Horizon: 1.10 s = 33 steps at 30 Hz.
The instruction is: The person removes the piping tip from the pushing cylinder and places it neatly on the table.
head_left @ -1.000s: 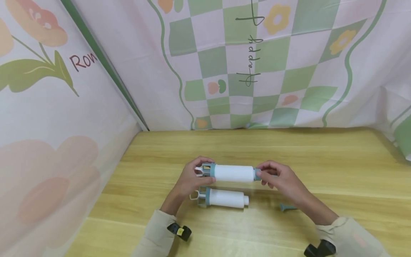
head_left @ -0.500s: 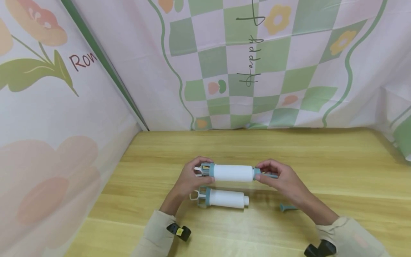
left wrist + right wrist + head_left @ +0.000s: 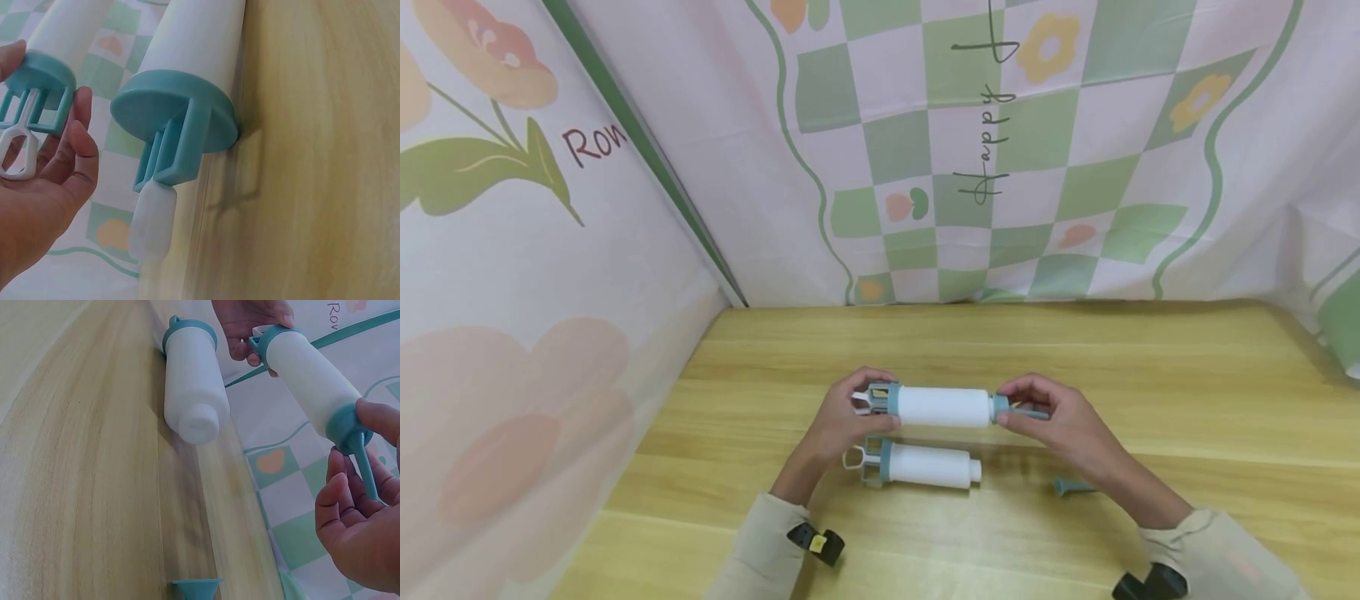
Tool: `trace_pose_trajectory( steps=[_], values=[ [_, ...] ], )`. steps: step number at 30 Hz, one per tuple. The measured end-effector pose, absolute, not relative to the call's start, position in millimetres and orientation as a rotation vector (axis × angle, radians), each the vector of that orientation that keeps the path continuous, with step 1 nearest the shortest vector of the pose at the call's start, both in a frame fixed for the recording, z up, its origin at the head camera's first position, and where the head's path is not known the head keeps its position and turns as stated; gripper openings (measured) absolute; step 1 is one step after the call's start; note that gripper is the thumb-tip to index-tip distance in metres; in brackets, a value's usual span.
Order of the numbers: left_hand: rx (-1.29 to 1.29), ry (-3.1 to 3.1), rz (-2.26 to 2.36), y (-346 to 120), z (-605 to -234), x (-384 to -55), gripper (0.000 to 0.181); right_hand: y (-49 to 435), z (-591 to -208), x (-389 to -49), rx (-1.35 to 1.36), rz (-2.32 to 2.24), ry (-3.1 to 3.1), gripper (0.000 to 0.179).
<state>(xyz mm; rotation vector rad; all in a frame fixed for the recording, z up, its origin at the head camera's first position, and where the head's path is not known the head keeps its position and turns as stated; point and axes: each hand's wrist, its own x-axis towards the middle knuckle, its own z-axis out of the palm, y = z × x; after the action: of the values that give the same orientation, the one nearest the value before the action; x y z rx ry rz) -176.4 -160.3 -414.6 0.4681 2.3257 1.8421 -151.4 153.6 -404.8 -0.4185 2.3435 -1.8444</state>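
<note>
Raised over the table is a white syringe-like plunger tube [image 3: 943,407] with a teal collar and white pull handle. My left hand [image 3: 838,425] grips it around the collar end, thumb in front. At its other end my right hand [image 3: 1063,417] pinches a teal nozzle cap [image 3: 345,425] between thumb and fingers. The cap's thin spout [image 3: 364,467] points toward my right palm. A second white plunger tube [image 3: 928,465] lies on the table just nearer to me, its narrow neck [image 3: 199,423] bare. Neither hand touches that one.
A loose teal nozzle [image 3: 1071,487] lies on the wooden table [image 3: 970,550], partly behind my right forearm. Printed cloth [image 3: 895,142] hangs at the table's back edge, and another sheet [image 3: 550,275] stands along the left side.
My right fingers have shifted slightly on the nozzle cap, and more of its thin spout shows now. The held tube has moved a touch left. The lying tube and loose nozzle stay put.
</note>
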Motion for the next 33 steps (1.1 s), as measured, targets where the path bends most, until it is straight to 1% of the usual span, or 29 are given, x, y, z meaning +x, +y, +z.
trace_pose_trajectory(
  steps=[22, 29, 33],
  values=[
    [0.459, 2.325, 1.838, -161.0, -414.2, -175.2, 0.048, 151.5, -406.1, -150.4, -0.439, -1.845, 2.342, 0.034],
    [0.464, 2.326, 1.845, -161.3, -414.5, -175.8, 0.048, 151.0, -402.5, -152.2, -0.332, -1.823, 2.363, 0.044],
    [0.460, 2.327, 1.844, -161.8, -413.8, -175.4, 0.048, 148.2, -400.3, -152.7, -0.254, -1.815, 2.354, 0.045]
  ],
)
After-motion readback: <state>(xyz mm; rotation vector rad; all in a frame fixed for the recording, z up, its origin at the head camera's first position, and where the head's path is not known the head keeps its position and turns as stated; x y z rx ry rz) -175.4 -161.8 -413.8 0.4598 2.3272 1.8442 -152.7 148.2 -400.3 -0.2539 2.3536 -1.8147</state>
